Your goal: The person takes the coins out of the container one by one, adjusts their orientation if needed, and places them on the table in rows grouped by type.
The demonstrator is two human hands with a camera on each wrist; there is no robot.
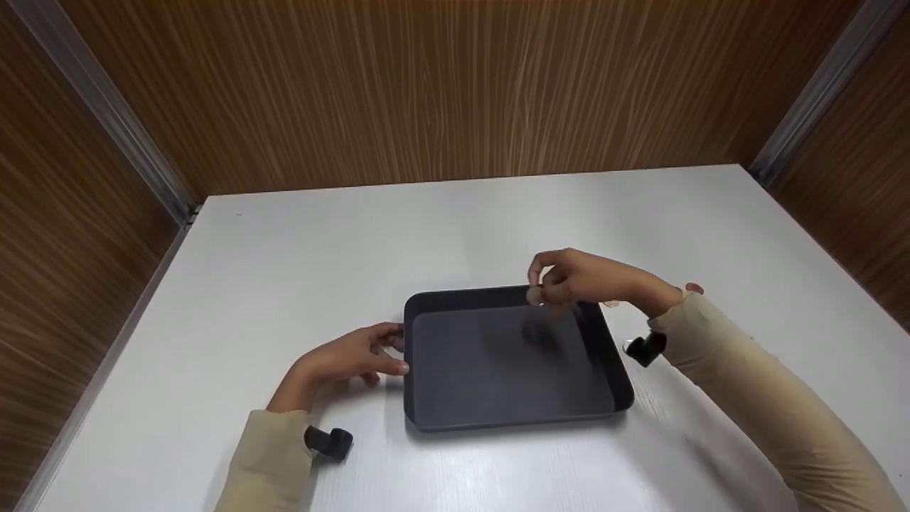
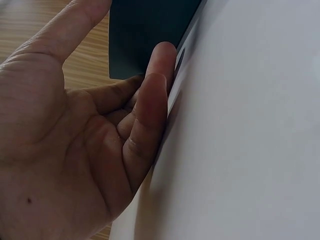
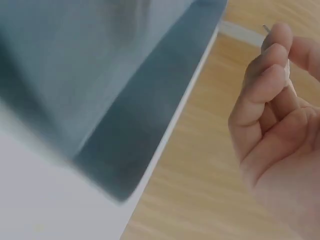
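The black tray (image 1: 498, 363) lay flat on the white table (image 1: 284, 249), near the table's front centre, with its long sides running left to right. It sat between the two hands: the left hand (image 1: 345, 359) was at its left wall, and the right hand (image 1: 579, 279) hung above its far right corner.

The tray's floor was bare apart from a blurred shadow beneath the right hand. Open tabletop surrounded the tray on all sides, widest toward the far edge and the left. Wooden panels (image 1: 455, 92) closed the space behind the table and at both sides.

The left hand rested on the table with its fingers extended and relaxed, fingertips at or just touching the tray's left wall; the left wrist view showed the open palm lying alongside that wall. It gripped nothing.

The right hand was raised clear of the tray, its fingers curled, pinching a small pale object (image 1: 534, 295) between thumb and fingertips. The object was too small and blurred to identify. Beige sleeves (image 1: 746, 398) covered both forearms.
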